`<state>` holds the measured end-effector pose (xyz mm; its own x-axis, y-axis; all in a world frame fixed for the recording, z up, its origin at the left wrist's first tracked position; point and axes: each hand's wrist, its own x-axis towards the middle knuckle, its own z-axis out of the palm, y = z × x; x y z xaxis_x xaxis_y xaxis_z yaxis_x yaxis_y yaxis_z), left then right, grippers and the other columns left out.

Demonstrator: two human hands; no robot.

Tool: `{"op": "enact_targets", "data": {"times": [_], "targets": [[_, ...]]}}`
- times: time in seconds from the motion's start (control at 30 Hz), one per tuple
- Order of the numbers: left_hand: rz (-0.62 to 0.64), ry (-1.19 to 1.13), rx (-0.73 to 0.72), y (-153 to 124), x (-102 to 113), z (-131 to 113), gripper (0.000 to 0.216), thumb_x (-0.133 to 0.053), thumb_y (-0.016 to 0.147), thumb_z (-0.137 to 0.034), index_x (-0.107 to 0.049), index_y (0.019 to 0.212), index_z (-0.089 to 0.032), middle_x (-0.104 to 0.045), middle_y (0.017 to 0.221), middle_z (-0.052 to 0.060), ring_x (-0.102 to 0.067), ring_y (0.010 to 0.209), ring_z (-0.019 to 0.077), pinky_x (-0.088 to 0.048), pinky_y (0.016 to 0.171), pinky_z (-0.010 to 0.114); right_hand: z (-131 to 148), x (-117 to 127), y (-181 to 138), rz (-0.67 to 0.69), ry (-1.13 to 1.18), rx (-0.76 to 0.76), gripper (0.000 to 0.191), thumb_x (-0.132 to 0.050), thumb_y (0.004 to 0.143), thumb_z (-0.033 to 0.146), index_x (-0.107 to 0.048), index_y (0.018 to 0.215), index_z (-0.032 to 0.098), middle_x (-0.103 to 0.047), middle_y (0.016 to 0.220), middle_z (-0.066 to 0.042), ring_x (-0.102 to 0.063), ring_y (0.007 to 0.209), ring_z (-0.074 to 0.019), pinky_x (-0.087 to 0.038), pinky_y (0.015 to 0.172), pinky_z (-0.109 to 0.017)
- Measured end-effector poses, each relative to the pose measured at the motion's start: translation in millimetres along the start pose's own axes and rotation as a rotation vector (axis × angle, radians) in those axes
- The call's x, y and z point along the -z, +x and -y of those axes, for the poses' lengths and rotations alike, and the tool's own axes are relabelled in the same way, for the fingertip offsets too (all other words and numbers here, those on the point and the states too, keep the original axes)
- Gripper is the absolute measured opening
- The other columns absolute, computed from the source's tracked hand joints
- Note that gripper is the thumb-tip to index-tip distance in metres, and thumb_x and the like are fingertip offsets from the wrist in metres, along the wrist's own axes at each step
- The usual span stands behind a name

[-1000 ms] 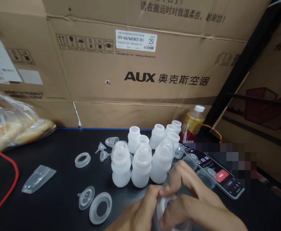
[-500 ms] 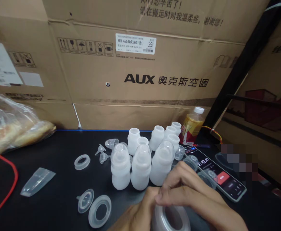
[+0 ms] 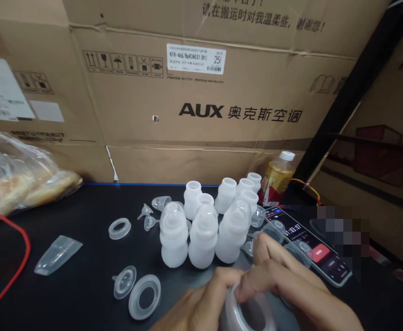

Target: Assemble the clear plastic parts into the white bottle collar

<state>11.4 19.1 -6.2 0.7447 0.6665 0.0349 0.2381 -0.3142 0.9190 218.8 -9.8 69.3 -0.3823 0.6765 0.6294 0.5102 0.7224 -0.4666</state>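
- Step in hand, as I judge it: both hands work one translucent collar ring point(image 3: 248, 312) at the bottom edge of the view, just in front of the three capped baby bottles point(image 3: 203, 239). It looks like the stage of fitting or seating a soft part into the ring, though the ring's lower half runs out of view.
- Left hand point(image 3: 201, 303): thumb and fingertips pressed together on the ring's near-left rim, in front of the capped bottles. The fingers are curled close, clamped on the rim, with no gap showing.
- Right hand point(image 3: 284, 285): fingers point(image 3: 256, 280) bent over the ring's far rim, pinched onto it and meeting the left thumb. Whether a teat sits between the fingertips I cannot tell; they cover that spot.
- The next move would seem to call for even pressure all round the rim, with the ring kept level between both hands so it does not tilt or flex.
- Left of the capped bottles on the black tabletop point(image 3: 84, 257): a second loose ring point(image 3: 145, 296), a clear teat point(image 3: 124, 282) touching it, a smaller ring point(image 3: 119, 228) and a clear cap point(image 3: 58, 255).
- Behind the capped bottles stand open bottles point(image 3: 226, 195) without tops; to their right lies a phone point(image 3: 313, 250) with a running timer, and beyond it a drink bottle point(image 3: 276, 179).
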Motion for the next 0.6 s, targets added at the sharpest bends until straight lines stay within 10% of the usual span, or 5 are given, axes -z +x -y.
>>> {"op": "enact_targets", "data": {"times": [0.23,0.4,0.6], "targets": [[-0.016,-0.074,0.145,3.1,-0.5,21.3,0.086,-0.086,0.081,-0.079,-0.066,0.146,-0.027,-0.086,0.124,0.011,-0.076,0.086,0.0265,-0.056,0.082,0.035,-3.7,12.0,2.1,-0.047,-0.094,0.065,0.046,-0.083,0.097,0.07,-0.081,0.114,0.027,-0.062,0.091,-0.005,-0.063,0.084,-0.0236,-0.055,0.071,-0.035],[-0.017,-0.092,0.098,4.5,0.0,8.5,0.072,-0.088,0.078,-0.079,-0.072,0.128,-0.029,-0.081,0.09,0.001,-0.071,0.074,0.0219,-0.054,0.081,0.032,-8.8,2.1,-16.9,-0.087,-0.041,0.098,0.04,-0.062,0.112,0.066,-0.066,0.112,0.026,-0.057,0.087,0.0,-0.06,0.077,-0.0186,-0.044,0.068,-0.032],[0.024,-0.098,0.128,4.3,-4.3,9.3,0.075,-0.09,0.083,-0.071,-0.072,0.147,-0.037,-0.084,0.099,0.003,-0.08,0.087,0.0274,-0.059,0.104,0.039,-5.4,0.3,-15.9,-0.084,0.001,0.013,0.056,-0.057,0.113,0.071,-0.038,0.085,0.026,-0.049,0.075,0.005,-0.052,0.068,-0.0151,-0.041,0.065,-0.029]]}}
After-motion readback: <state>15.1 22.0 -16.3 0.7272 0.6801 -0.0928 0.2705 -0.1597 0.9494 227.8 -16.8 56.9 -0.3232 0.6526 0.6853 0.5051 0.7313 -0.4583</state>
